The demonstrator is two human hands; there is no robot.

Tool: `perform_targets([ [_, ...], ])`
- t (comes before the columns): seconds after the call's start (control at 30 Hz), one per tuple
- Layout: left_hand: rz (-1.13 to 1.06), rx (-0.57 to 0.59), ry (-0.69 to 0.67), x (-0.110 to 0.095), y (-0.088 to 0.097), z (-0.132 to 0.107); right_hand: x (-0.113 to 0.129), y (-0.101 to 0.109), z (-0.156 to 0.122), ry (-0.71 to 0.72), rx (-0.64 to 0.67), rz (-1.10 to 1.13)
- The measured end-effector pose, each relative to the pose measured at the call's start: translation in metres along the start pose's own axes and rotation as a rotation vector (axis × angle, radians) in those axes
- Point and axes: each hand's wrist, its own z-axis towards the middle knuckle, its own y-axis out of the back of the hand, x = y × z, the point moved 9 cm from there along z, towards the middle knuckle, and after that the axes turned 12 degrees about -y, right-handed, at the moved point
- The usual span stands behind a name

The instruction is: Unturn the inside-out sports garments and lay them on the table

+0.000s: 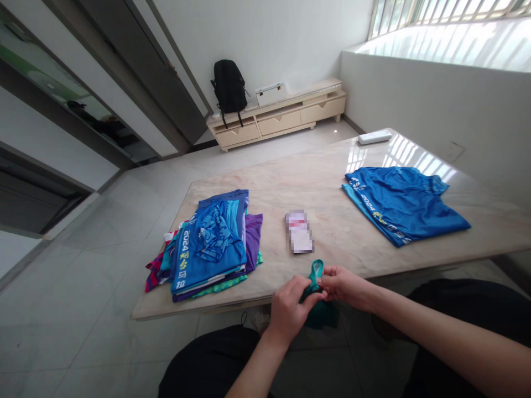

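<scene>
Hands, two of them, are what I watch from my remote seat: the left hand [290, 307] and the right hand [342, 284], each with thumb and fingers pinched closed on one teal garment [321, 316]. That garment is at the near edge of one marble-patterned table [274, 188], a narrow loop of it standing up between the fingertips and the rest hanging below the edge. Past the hands I count one pixelated slab [299, 232], lying flat. Toward the table's left end sits one stack of folded clothes [211, 265], whose layers I cannot count; "2024" shows on its top piece. On the right lies one blue garment [402, 202], also marked "2024", and I cannot tell whether the lighter strip under its left edge belongs to a second. One slim white object [374, 137] rests at the far corner. Against the wall I make out one low cabinet [307, 94] with three drawer fronts [279, 122], carrying one black backpack [229, 85] and one white box [270, 95]. Two dark-clad legs [207, 359] frame the bottom of my view.
</scene>
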Motion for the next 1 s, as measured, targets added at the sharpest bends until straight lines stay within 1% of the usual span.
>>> perform_targets([
  [0.17, 0.022, 0.022, 0.027, 0.003, -0.003, -0.001, -0.001, 0.000, -0.001, 0.003, -0.028, -0.074],
  [0.33, 0.068, 0.062, 0.019, 0.005, -0.008, -0.003, 0.011, -0.001, -0.001, 0.106, -0.113, -0.347],
  [0.4, 0.073, 0.041, 0.025, 0.006, -0.006, -0.003, 0.026, -0.002, -0.010, 0.227, -0.201, -0.504],
  [0.43, 0.071, 0.021, 0.030, 0.006, -0.004, -0.004, 0.037, -0.003, -0.018, 0.327, -0.276, -0.606],
  [0.5, 0.059, -0.026, 0.034, 0.007, 0.001, -0.005, 0.061, -0.011, -0.043, 0.585, -0.434, -0.828],
  [0.53, 0.052, -0.052, 0.030, 0.007, 0.004, -0.006, 0.068, -0.019, -0.056, 0.706, -0.473, -0.929],
  [0.57, 0.048, -0.078, 0.022, 0.006, 0.007, -0.006, 0.072, -0.028, -0.065, 0.797, -0.464, -1.017],
  [0.6, 0.051, -0.103, 0.009, 0.004, 0.010, -0.007, 0.072, -0.036, -0.069, 0.847, -0.410, -1.082],
  [0.63, 0.057, -0.125, -0.006, 0.001, 0.013, -0.008, 0.069, -0.041, -0.071, 0.858, -0.332, -1.121],
  [0.67, 0.060, -0.139, -0.025, -0.002, 0.016, -0.008, 0.065, -0.045, -0.068, 0.829, -0.248, -1.135],
  [0.73, 0.038, -0.142, -0.075, -0.013, 0.022, -0.007, 0.057, -0.044, -0.058, 0.697, -0.118, -1.061],
  [0.8, -0.022, -0.124, -0.129, -0.027, 0.028, -0.006, 0.051, -0.041, -0.049, 0.548, -0.035, -0.919],
  [0.83, -0.046, -0.119, -0.143, -0.034, 0.033, -0.005, 0.049, -0.042, -0.046, 0.488, 0.004, -0.874],
  [0.87, -0.054, -0.123, -0.144, -0.039, 0.039, -0.006, 0.047, -0.047, -0.046, 0.448, 0.038, -0.857],
  [0.9, -0.045, -0.137, -0.133, -0.044, 0.046, -0.006, 0.047, -0.052, -0.048, 0.439, 0.057, -0.866],
  [0.93, -0.017, -0.161, -0.116, -0.047, 0.053, -0.008, 0.049, -0.059, -0.054, 0.459, 0.060, -0.896],
  [1.0, 0.067, -0.233, -0.081, -0.053, 0.070, -0.013, 0.058, -0.071, -0.072, 0.572, 0.013, -0.967],
])
